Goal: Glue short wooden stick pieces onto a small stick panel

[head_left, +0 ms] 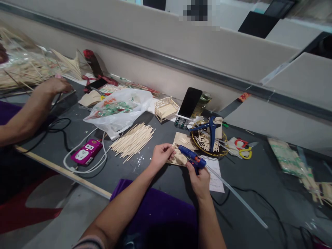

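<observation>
Your right hand (199,177) has its fingers wrapped round the glue gun (192,157), just over the stick panel (178,158) on the tabletop (145,173). Gun's probably light, stiff plastic; hold the handle, treat the nozzle as hot. Long axis runs diagonally: nozzle toward your left hand (163,155), glue stick (238,197) trailing rear-right, likely bendy. Left fingers look pinched; can't tell on what.

A blue glue gun (191,155), translucent glue stick (241,199) jutting from its rear, slants over the right side of a flat panel (178,159) of pale wooden sticks.
</observation>
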`<state>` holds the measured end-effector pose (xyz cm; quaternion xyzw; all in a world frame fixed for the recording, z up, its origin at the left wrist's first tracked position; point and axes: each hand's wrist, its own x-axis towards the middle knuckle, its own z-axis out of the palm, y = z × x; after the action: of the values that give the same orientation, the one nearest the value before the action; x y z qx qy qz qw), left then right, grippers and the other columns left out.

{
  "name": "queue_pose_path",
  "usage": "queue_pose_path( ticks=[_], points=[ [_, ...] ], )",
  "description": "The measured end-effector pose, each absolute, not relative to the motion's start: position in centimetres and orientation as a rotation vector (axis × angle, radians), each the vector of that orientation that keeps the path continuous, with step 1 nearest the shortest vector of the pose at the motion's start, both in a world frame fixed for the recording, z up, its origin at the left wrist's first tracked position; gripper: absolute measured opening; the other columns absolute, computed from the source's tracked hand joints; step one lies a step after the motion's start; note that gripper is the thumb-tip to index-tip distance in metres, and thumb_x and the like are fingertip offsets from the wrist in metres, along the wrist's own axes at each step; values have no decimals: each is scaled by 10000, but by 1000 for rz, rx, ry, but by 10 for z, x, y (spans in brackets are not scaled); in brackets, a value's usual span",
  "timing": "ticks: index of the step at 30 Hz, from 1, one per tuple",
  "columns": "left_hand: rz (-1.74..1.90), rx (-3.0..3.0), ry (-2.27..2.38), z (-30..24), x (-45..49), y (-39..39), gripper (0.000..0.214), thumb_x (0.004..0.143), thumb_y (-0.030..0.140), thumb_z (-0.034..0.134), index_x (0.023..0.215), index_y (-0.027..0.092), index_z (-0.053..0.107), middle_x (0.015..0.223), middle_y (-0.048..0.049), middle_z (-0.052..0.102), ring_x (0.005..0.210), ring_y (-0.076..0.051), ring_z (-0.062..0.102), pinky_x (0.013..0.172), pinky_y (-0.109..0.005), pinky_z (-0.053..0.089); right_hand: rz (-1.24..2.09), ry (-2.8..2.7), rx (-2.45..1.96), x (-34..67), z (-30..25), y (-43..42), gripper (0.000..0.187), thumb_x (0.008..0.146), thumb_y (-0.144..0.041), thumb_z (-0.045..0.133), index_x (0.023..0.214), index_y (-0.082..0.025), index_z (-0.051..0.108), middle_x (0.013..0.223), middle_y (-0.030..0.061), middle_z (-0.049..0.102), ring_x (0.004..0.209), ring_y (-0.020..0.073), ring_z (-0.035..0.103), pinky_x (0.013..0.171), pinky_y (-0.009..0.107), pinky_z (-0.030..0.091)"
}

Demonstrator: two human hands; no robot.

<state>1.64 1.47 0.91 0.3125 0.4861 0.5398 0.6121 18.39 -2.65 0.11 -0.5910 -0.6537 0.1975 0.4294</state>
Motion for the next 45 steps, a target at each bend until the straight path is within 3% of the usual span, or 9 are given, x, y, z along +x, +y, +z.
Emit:
queue_pose_path(
  ticks=[45],
  points=[
    [1280, 743, 1054, 8, 15, 13, 483, 550, 554, 766, 699, 107, 656, 588, -24, 627, 438, -65, 512, 431, -189, 442, 447, -1690, -1471, 181, 3, -28, 390, 835, -467, 521, 997, -152, 683, 943, 131, 712, 897, 273, 647, 776, 372, 504]
  ],
)
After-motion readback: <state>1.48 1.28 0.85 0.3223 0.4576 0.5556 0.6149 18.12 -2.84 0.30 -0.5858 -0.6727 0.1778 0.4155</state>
